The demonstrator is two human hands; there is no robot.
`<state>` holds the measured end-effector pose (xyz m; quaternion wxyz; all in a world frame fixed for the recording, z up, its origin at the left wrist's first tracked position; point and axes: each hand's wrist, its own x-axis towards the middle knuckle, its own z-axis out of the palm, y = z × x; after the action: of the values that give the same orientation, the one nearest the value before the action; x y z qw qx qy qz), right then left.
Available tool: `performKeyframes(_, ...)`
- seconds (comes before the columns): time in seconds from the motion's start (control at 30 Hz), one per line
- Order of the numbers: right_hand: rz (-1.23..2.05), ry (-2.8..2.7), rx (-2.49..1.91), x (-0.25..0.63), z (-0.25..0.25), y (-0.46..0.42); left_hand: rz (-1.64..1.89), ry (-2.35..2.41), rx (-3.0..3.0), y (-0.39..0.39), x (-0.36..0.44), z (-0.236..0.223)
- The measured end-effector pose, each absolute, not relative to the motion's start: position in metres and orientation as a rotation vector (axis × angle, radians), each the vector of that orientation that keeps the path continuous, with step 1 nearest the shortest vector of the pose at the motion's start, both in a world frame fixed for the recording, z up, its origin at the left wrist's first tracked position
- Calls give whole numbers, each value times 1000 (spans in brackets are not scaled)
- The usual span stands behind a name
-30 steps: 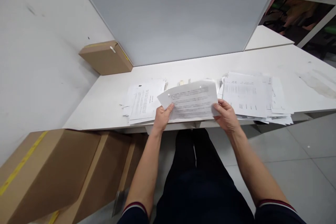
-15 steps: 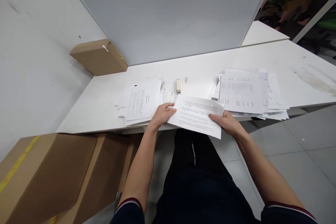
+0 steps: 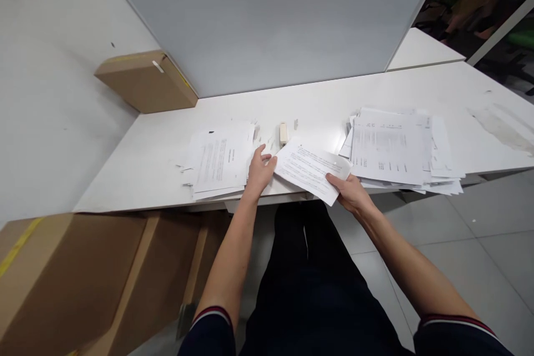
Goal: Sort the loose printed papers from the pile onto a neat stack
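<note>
My right hand [image 3: 351,192] pinches the right edge of a printed sheet of paper [image 3: 311,167], thumb on top. The sheet is tilted over the front edge of the table, its left end lifted toward the table's middle. At its left corner is my left hand [image 3: 261,172], fingers apart and pointing up, the thumb close to the paper; whether it touches is unclear. A stack of printed sheets [image 3: 217,164] lies just left of that hand. Beyond the held sheet stands a small cream block-shaped object [image 3: 283,133]. To the right sits a larger, uneven pile of papers [image 3: 387,147].
A grey upright panel [image 3: 275,22] backs the white table [image 3: 162,150]. One cardboard box [image 3: 150,83] leans at the table's far left corner. Large cardboard boxes [image 3: 83,272] stand below on the left. Paper scraps lie beside the left stack.
My left hand has loosened from the sheet's left edge and spread its fingers. The sheet has turned a little, its right end swinging toward me and left. The view has shifted slightly.
</note>
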<state>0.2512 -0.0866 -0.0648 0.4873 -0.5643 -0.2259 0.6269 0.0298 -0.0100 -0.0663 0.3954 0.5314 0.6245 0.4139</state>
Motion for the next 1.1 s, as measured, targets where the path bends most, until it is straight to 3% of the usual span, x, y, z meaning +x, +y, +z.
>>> performKeyframes(0.2,1360,-521,-1338,229,-79,-94,1090,1403,1134,-16,48,-73)
performKeyframes(0.63,1587,-412,-1246,215,-59,-118,801,1487,1392,1,46,-65)
performKeyframes(1.1,1492,-440,-1337,210,-61,-106,922,1582,1751,3,53,-58)
